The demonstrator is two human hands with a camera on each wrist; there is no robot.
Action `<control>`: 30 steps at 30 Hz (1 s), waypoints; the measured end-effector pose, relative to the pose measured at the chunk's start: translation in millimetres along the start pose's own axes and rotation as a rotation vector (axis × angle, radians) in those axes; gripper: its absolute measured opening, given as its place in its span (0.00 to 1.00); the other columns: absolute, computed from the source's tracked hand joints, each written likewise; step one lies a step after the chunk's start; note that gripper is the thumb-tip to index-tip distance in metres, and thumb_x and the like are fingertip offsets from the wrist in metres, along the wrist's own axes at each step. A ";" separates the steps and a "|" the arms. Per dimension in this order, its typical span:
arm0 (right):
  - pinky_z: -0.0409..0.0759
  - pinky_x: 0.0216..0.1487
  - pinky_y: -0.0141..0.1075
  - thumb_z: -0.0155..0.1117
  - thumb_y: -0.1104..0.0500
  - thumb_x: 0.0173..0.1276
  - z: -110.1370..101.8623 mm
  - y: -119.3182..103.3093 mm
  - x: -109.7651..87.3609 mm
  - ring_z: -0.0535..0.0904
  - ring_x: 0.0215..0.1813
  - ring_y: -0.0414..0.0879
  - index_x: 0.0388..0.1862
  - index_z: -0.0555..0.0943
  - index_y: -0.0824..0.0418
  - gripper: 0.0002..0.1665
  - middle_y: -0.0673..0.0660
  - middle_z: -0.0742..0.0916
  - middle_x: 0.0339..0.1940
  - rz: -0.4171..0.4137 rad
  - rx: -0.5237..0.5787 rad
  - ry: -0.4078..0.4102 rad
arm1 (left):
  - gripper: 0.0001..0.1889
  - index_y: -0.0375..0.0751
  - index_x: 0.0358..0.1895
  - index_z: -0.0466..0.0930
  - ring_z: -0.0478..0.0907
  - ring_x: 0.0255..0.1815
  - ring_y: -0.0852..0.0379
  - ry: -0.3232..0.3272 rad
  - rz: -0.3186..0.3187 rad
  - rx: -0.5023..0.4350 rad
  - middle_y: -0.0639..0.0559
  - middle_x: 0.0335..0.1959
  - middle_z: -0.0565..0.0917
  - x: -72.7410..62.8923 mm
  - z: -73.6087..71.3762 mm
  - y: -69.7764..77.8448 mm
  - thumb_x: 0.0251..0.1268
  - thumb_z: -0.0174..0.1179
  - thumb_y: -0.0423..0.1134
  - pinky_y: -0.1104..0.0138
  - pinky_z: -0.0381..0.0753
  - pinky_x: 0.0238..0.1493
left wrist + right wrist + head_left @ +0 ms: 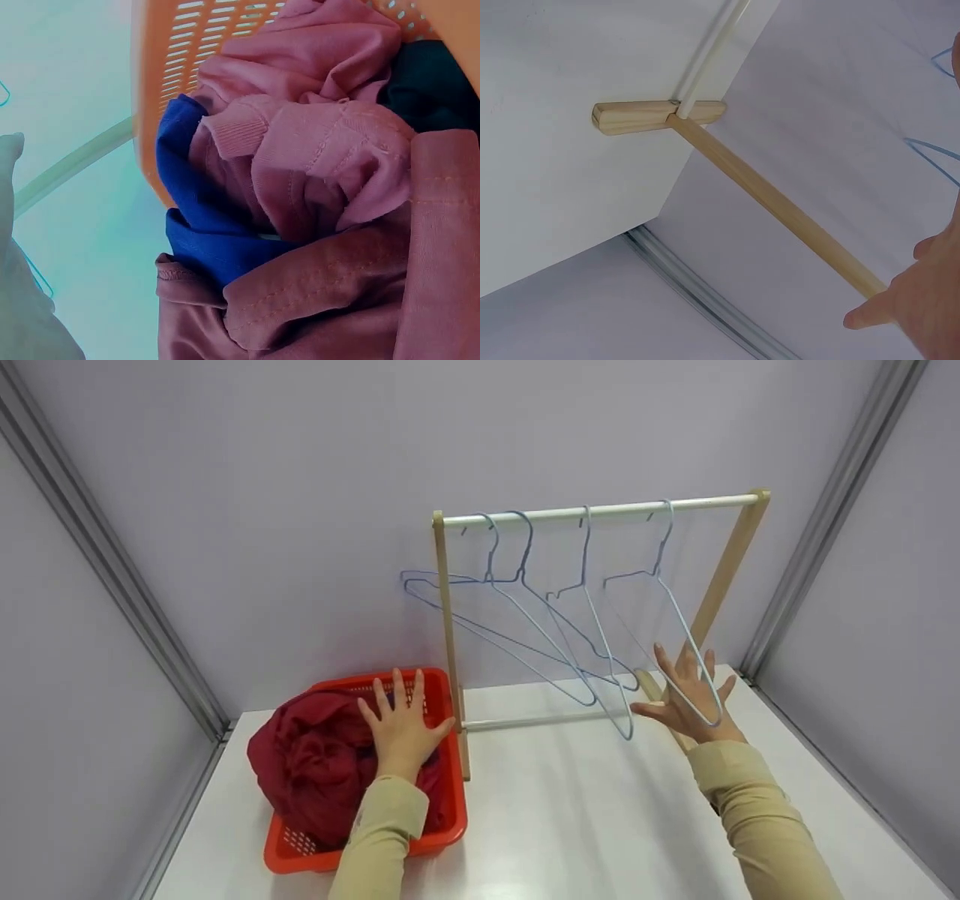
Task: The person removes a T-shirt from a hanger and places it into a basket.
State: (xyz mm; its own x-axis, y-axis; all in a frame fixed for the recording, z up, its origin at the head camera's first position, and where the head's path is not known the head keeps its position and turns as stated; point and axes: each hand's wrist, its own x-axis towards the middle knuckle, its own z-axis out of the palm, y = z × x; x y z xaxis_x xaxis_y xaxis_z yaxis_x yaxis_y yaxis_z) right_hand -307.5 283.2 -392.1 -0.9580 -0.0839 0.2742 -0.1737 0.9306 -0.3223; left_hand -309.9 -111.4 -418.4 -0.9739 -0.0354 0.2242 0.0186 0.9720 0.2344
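My left hand (401,735), fingers spread, is over the right part of a red plastic basket (460,787), holding nothing. Dark red clothes (319,757) are heaped in the basket and bulge over its left side. Close up in the left wrist view, blue cloth (196,244) and dark green cloth (431,86) show among them. On the other side, my right hand (690,705) is spread wide and empty behind the rightmost light blue hanger (681,619), whose lower corner overlaps the wrist. Several blue wire hangers hang bare from the rack's white rod (630,508).
The rack has wooden side posts (448,637) and a lower white bar (525,721), standing on a white table (555,825) against the back wall. Its left post is right beside the basket. Grey panels with metal corner rails (832,517) enclose the table.
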 end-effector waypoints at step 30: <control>0.33 0.56 0.82 0.68 0.39 0.56 2.4 -4.2 0.5 0.34 0.71 0.83 0.77 0.49 0.57 0.58 0.79 0.43 0.74 0.025 0.000 -0.009 | 0.47 0.49 0.77 0.46 0.36 0.78 0.33 -0.028 -0.021 -0.066 0.40 0.79 0.44 -1.0 -5.0 1.6 0.59 0.55 0.65 0.36 0.31 0.72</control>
State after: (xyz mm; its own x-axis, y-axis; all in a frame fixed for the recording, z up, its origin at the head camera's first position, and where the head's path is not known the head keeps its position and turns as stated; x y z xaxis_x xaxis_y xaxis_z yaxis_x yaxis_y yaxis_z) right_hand -307.8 278.4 -392.7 -0.9642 -0.0639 0.2575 -0.1496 0.9326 -0.3286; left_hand -307.7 -110.9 -413.6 -0.9803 -0.0483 0.1918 0.0118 0.9537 0.3006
